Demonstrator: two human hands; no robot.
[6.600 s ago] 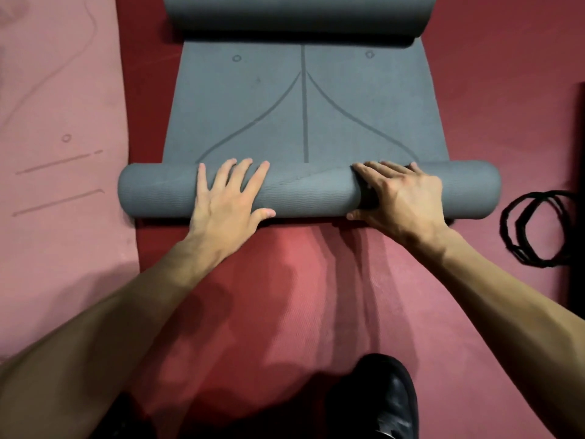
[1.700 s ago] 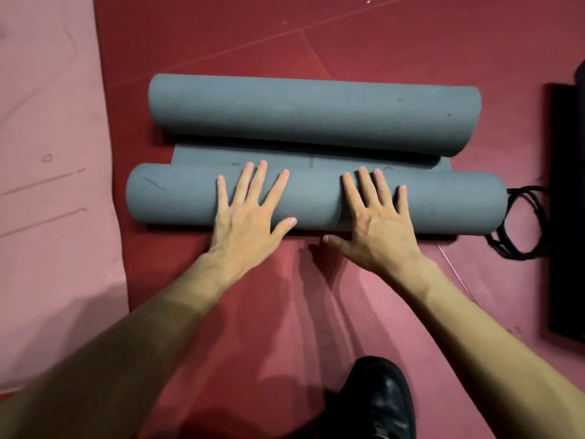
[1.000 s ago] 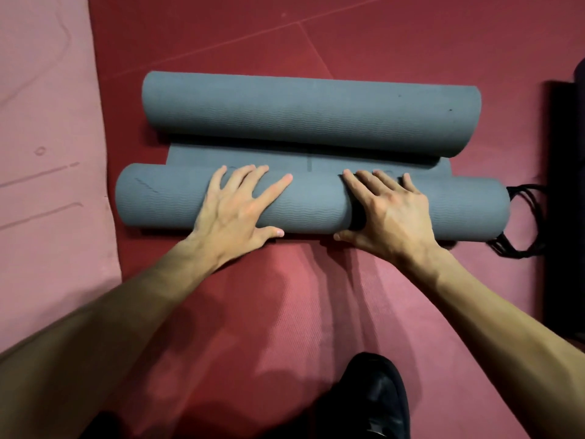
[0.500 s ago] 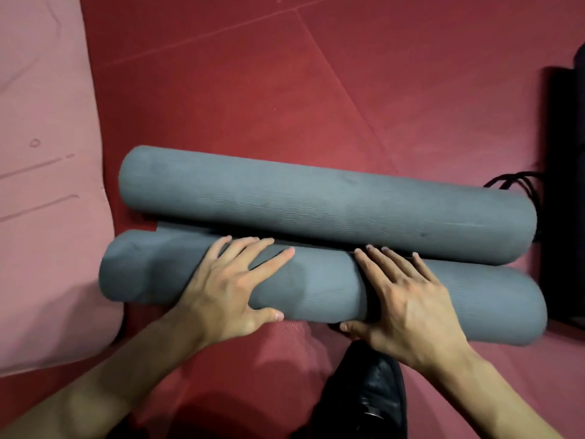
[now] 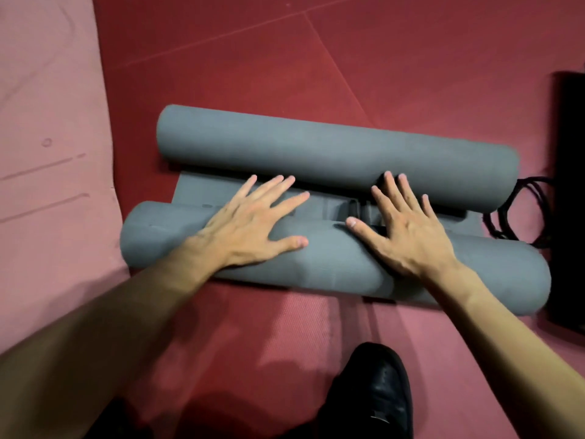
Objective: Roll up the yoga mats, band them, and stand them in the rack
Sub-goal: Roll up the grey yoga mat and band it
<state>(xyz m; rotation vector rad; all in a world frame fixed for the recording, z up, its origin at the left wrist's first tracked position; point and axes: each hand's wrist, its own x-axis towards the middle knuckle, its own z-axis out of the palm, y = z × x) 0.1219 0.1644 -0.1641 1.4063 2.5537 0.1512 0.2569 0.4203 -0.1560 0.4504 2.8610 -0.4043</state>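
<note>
Soft matt surfaces nearly everywhere, with one polished exception.
The grey yoga mat (image 5: pixel 316 147) looks like dull foam with a fine rippled grain. The red floor (image 5: pixel 411 74) and the pink mat (image 5: pixel 47 90) are matt and finely pebbled (the pink one bears faint pressed lines). The black shoe (image 5: pixel 373 394) shines like polished leather.

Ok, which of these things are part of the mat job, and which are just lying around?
Job: grey mat, rolled from both ends, left hand and right hand flat on it; black bands beside it; pink mat, still flat.
Lying about: black shoe; dark thing at the right edge, unclear what.
</note>
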